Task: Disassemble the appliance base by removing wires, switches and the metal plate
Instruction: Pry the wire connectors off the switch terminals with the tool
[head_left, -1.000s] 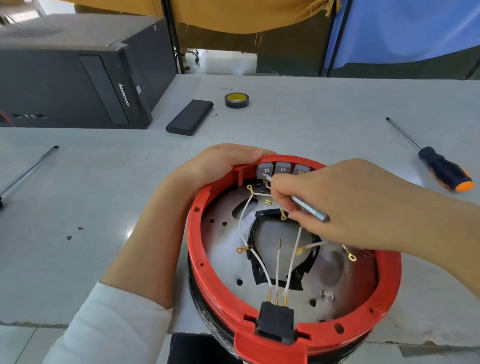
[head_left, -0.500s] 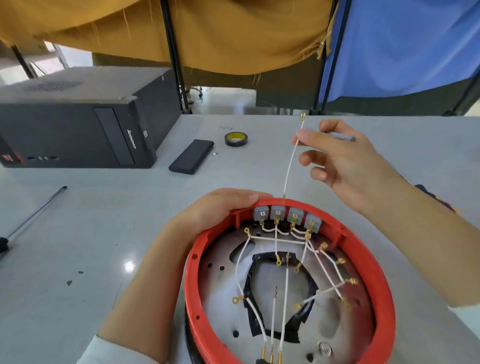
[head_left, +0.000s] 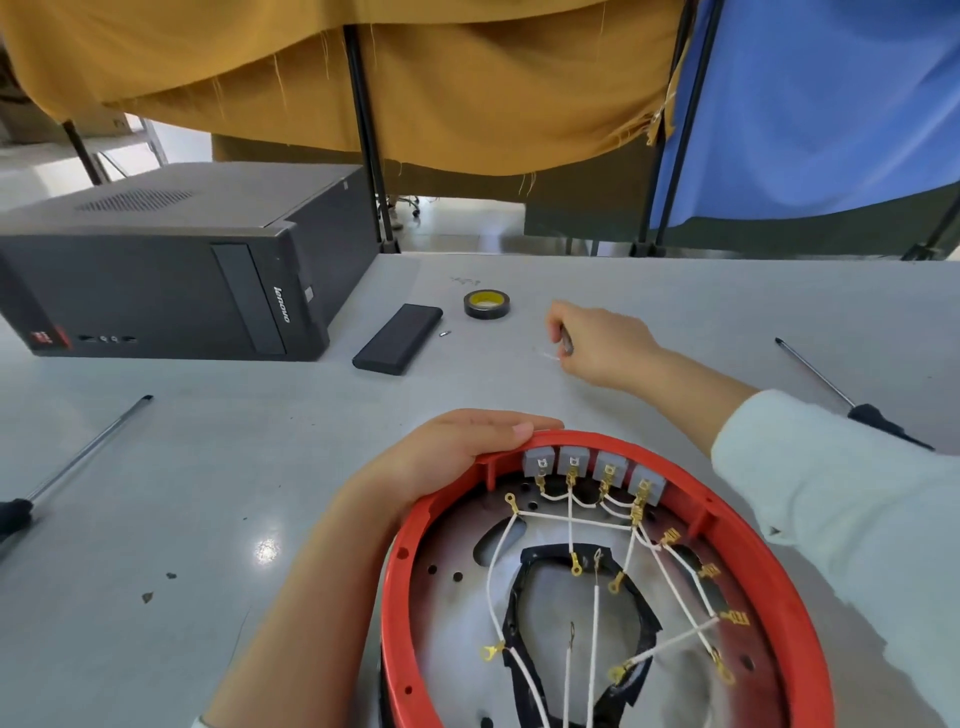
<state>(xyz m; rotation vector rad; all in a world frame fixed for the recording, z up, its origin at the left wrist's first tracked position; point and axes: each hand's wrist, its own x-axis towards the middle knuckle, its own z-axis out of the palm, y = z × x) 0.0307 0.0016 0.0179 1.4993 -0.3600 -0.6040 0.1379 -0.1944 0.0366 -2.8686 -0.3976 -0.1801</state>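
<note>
The near edge of the red base runs off the bottom of the view, so its lower rim and the ends of the white wires are cut off. The left hand cups the base's far-left rim, fingers curled over the edge, just beside the row of grey switches. Inside, the metal plate lies under the wires. Well beyond, the right hand rests on the grey bench, fingers curled round a dark slim tool; a pale wire scrap by its fingertips is too blurred to tell whether it is pinched. Left of that hand sit a tape roll, a flat black case and a computer tower. Screwdrivers lie to either side. Mustard and blue cloths hang behind.
</note>
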